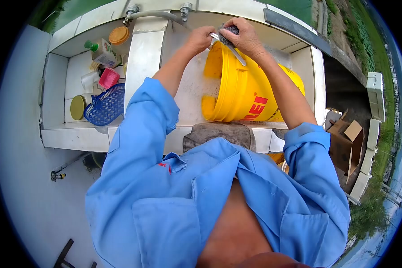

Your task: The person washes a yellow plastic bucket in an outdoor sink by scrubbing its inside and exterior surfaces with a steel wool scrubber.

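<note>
My left hand [201, 39] is closed on one end of a slim silver metal utensil [239, 57]. Its exact kind cannot be made out, since the fingers hide that end. A dark grey steel wool scrubber [228, 35] is pinched in my right hand [246, 39] and wrapped against the utensil's middle. The utensil's rounded free end points down and right, over a yellow bucket [250, 87]. On its side in the white tiled sink [183, 100], the bucket lies with its mouth to the left and red lettering on its wall.
A grey cloth [219, 135] drapes over the sink's front edge. In the left basin are a blue basket [106, 105], a pink container [109, 78], a green-capped bottle [92, 45] and lidded jars. Taps and a hose [158, 14] line the back ledge. A cardboard box [345, 140] stands right.
</note>
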Demonstrator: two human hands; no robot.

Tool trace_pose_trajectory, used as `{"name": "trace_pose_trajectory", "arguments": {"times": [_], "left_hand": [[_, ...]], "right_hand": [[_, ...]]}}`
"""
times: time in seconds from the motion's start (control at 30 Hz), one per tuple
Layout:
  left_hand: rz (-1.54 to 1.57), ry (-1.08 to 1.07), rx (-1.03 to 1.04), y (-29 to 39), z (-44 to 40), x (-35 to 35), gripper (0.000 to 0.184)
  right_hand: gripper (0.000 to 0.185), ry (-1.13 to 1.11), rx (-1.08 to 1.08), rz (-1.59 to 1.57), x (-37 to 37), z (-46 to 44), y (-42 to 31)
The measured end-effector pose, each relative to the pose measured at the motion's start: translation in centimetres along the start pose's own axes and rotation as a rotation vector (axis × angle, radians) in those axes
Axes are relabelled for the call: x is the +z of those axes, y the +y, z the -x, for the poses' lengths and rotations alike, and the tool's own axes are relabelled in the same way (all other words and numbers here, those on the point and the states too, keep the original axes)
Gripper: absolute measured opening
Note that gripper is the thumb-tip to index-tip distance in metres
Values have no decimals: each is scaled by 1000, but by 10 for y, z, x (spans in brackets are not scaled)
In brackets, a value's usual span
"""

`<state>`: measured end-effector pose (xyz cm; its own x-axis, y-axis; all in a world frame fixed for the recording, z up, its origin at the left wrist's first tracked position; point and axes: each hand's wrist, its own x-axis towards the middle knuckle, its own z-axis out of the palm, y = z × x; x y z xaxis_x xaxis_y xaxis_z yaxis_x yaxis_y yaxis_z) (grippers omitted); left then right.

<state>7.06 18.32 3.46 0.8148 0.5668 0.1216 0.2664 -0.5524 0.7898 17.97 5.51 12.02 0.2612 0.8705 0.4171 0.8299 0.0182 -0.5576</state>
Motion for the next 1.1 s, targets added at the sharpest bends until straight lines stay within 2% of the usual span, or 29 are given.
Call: {"name": "trace_pose_trajectory", "arguments": {"times": [0.03, 0.07, 0.1, 0.17, 0.2, 0.27, 0.4, 0.47, 0.53, 0.57, 0.63, 0.67, 0.73, 0.77, 0.8, 0.83, 0.87, 0.9, 0.93, 0.97, 1.03, 1.07, 1.1], "left_hand": [[43, 29, 48, -1, 0, 1, 25], [-109, 50, 79, -6, -1, 3, 23], [-105, 45, 72, -12, 1, 5, 23], [52, 190, 142, -18, 7, 10, 16], [67, 187, 140, -20, 7, 12, 16], [63, 98, 10, -23, 8, 16, 17], [-111, -63, 48, 3, 3, 6, 20], [-134, -36, 32, 6, 5, 12, 20], [-158, -43, -39, 3, 5, 15, 21], [-148, -39, -39, 0, 4, 14, 21], [-102, -7, -98, -6, 6, 11, 21], [-100, -15, -101, -8, 9, 11, 21], [-158, -54, -83, -7, 7, 8, 21], [-166, -63, -78, -3, 7, 6, 21], [-162, -49, -57, 0, 11, 5, 20], [-163, -34, -35, 2, 13, 4, 19], [-179, -44, -31, -2, 11, 6, 19], [-108, 31, -54, -10, 9, 11, 20], [-34, 107, -76, -15, 8, 13, 20], [-41, 98, -68, -16, 9, 8, 20], [-234, 0, -34, -22, 15, -5, 21], [-225, -102, -119, -18, 19, -14, 23], [-216, -104, -124, -16, 23, -13, 23]], "right_hand": [[25, -59, -74, 61, 14, -19, 9], [24, -177, -108, 115, 24, -31, 13], [22, -293, -139, 170, 32, -36, 17], [21, -361, -143, 162, 32, -29, 11], [19, -426, -156, 162, 28, -24, 10], [17, -419, -185, 174, 14, -8, 2], [12, -423, -231, 194, -18, 17, -13], [11, -426, -253, 236, -32, 25, -23], [11, -571, -74, 170, -50, 36, -37], [11, -578, -74, 177, -58, 39, -37], [11, -727, -20, 356, -72, 42, -34], [13, -768, 42, 330, -75, 32, -34], [18, -639, 199, 166, -66, 8, -34], [23, -490, 127, 116, -51, -5, -29], [26, -467, 68, 41, -32, -24, -18], [24, -355, 100, -95, -5, -34, -11], [21, -378, 325, -293, 8, -41, -34], [22, -361, 213, -146, 25, -48, -32], [26, -332, 49, 137, 56, -48, -5], [18, -356, -19, 335, 56, -46, -11], [22, -473, 125, 453, 29, -28, -20], [22, -429, 180, 397, 12, -16, -17], [22, -392, 228, 343, -7, -3, -11]]}}
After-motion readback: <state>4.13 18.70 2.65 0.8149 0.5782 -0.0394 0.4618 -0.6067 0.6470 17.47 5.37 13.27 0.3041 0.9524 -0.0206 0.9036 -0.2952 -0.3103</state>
